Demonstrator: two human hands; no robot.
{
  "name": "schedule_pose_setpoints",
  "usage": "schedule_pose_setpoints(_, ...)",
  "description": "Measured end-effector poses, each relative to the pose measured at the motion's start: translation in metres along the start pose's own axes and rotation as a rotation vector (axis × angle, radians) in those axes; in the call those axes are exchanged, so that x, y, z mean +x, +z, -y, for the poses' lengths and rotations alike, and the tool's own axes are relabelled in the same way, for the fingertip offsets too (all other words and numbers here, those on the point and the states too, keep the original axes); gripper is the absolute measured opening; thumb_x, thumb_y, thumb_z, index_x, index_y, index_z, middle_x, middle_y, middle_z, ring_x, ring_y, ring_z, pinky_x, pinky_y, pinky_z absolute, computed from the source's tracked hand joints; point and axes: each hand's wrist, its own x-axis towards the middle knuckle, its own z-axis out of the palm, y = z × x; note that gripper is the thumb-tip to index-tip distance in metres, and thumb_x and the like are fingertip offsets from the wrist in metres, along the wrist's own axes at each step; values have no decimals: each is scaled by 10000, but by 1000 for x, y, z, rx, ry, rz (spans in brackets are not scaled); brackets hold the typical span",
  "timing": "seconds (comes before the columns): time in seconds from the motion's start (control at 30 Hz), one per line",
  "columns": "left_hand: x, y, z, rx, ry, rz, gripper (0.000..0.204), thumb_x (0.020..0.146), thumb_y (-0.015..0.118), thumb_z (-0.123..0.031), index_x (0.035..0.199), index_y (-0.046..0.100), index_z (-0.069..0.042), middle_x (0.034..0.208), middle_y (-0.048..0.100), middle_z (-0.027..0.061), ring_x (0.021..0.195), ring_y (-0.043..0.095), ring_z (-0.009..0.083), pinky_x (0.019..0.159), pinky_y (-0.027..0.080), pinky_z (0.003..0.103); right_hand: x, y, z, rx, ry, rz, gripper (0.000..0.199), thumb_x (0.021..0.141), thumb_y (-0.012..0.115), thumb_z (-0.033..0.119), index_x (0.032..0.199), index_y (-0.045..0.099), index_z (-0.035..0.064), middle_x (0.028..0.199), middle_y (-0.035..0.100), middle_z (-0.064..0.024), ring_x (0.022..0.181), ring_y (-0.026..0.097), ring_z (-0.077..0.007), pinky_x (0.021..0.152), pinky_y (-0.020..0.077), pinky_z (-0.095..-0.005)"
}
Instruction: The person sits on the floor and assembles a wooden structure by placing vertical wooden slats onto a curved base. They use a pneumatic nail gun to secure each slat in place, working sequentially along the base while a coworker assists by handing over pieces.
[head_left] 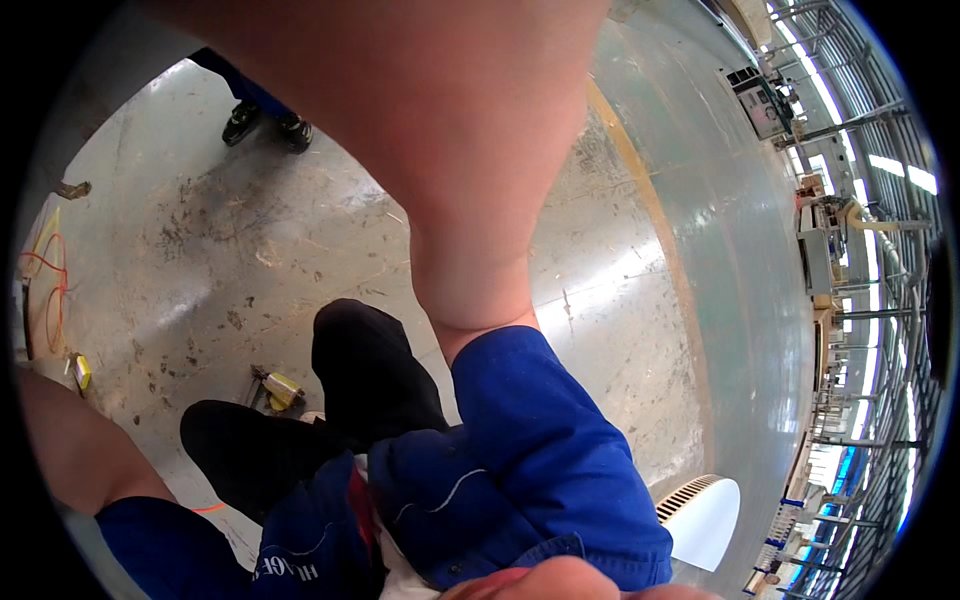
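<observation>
My right forearm [430, 130] rises from a blue sleeve [540, 450] and fills the upper middle of the view; the hand itself is cut off beyond the top edge. At the lower left, my left forearm [70, 440] leaves its blue sleeve [150, 550] and runs into the dark rim, so that hand is hidden too. Below the arms are my black trouser legs [370, 370] over a scuffed concrete floor [220, 240]. Nothing held is visible.
A small yellow tool [281, 390] lies on the floor by my legs. Another yellow object [82, 372] and orange cable [50, 290] lie at the left. Another person's feet [265, 122] stand at the upper left. A white slatted unit [700, 512] and machines [765, 100] line the right.
</observation>
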Motion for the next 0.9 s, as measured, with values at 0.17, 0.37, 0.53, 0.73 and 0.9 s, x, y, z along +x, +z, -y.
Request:
schedule_pose_setpoints(0.17, -143, 117, -82, -101, -140, 393, 208, 1047, 625, -222, 1176, 769, -146, 952, 712, -28, 791, 589, 70, 747, 490, 257, -7, -8, 8, 92, -6, -25, 272, 754, 785, 332, 915, 686, 137, 850, 741, -10, 801, 731, -193, 671, 500, -345)
schedule_pose_setpoints(0.37, -202, 219, -144, -143, -164, 771, 208, 1048, 625, -221, 1179, 769, -147, 947, 708, -33, 789, 581, 64, 739, 481, 251, 0, -20, 5, 65, 3, -58, 250, 760, 779, 316, 909, 686, 137, 855, 744, -11, 807, 733, -191, 673, 504, -345)
schedule_pose_setpoints(0.53, -218, 227, -146, -105, -185, 832, 208, 1048, 625, -219, 1180, 769, -147, 943, 704, -36, 788, 574, 60, 733, 474, 246, 5, -19, 9, 115, 2, -73, 233, 766, 775, 302, 904, 686, 137, 860, 745, -11, 812, 735, -189, 675, 508, -344)
schedule_pose_setpoints(0.73, -229, 234, -161, -137, -164, 885, 208, 1049, 624, -217, 1183, 768, -148, 938, 700, -41, 786, 565, 54, 725, 466, 240, -1, -19, 7, 101, 6, -63, 212, 772, 770, 285, 898, 686, 137, 865, 748, -12, 819, 737, -187, 677, 512, -344)
schedule_pose_setpoints(0.9, -230, 227, -157, -150, -138, 856, 209, 1049, 624, -216, 1185, 768, -149, 934, 697, -44, 784, 558, 49, 719, 459, 235, 1, -21, 5, 101, 9, -72, 194, 777, 765, 271, 893, 686, 137, 869, 750, -12, 824, 739, -186, 679, 516, -343)
